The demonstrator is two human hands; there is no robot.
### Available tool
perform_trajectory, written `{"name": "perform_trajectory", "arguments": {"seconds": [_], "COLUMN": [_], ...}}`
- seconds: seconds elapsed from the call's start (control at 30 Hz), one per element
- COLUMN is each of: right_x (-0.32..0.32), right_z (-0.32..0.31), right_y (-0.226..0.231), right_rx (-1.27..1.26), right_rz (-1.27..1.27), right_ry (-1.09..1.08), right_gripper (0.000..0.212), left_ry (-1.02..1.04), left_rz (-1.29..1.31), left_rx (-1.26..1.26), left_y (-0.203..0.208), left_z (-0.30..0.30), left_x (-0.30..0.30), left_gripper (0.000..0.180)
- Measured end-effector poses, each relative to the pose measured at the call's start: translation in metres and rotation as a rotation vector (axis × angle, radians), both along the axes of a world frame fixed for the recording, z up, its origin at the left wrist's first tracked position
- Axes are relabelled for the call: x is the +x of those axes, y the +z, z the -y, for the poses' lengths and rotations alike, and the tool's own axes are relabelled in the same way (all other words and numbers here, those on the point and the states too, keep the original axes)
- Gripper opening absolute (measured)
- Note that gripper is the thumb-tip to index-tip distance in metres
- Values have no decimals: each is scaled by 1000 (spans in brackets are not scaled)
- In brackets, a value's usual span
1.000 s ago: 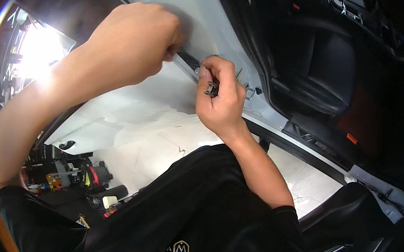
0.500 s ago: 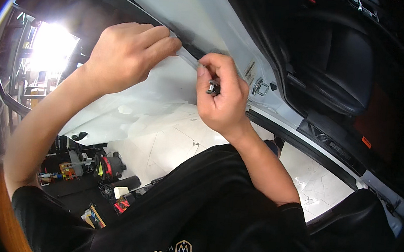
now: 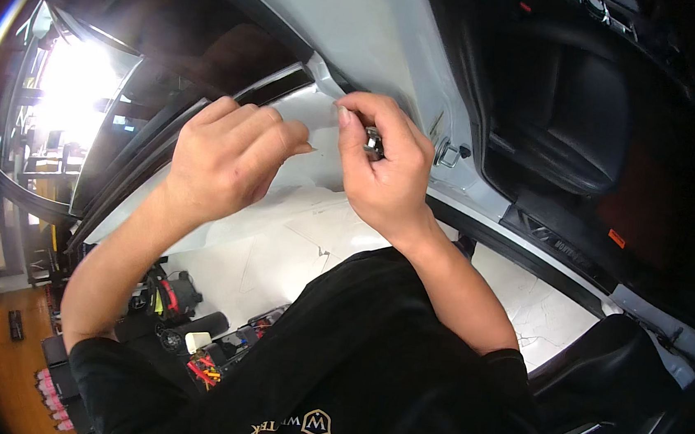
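Note:
My left hand (image 3: 233,153) is closed, thumb and fingertips pressed together in front of the white car door panel (image 3: 310,176). Whatever lies in that pinch is too small or clear to make out. Just right of it, my right hand (image 3: 389,167) is curled round a small tool with a shiny metal end (image 3: 373,143); most of the tool is hidden in the palm. The right thumb and forefinger meet beside the door's edge. A pale, translucent-looking corner (image 3: 323,74) shows at the end of the dark window trim (image 3: 272,85).
To the right is the car's opening, with a door striker (image 3: 450,153), a black seat (image 3: 563,112) and a sill (image 3: 556,239). A red and black machine (image 3: 171,294) and a tray of tools (image 3: 211,362) stand on the floor at lower left.
My left hand has come down and slightly right, off the door's upper edge, uncovering the window trim. My right hand has barely moved and keeps its tool. The view has shifted slightly.

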State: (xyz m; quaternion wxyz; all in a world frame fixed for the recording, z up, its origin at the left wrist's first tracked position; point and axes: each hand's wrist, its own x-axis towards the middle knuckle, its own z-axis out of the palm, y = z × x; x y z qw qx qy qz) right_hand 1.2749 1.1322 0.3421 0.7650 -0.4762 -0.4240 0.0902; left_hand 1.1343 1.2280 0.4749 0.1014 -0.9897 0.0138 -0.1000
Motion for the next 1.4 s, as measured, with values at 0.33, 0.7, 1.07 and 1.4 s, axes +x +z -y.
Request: {"name": "perform_trajectory", "arguments": {"seconds": [0.33, 0.7, 1.07, 1.4], "right_x": [-11, -30, -53, -83], "right_z": [5, 15, 8, -18], "right_y": [26, 52, 62, 67], "right_rx": [-255, -378, -349, -278], "right_rz": [-233, -548, -594, -681], "right_ry": [68, 32, -42, -358], "right_gripper": [5, 23, 28, 27], "left_ry": [746, 809, 979, 602], "left_rz": [-117, -214, -252, -866], "left_rx": [-926, -938, -1190, -810], "left_y": [-100, -178, -374, -560], "left_z": [71, 72, 72, -39], "left_x": [-67, -82, -192, -476], "left_gripper": [17, 34, 41, 21]}}
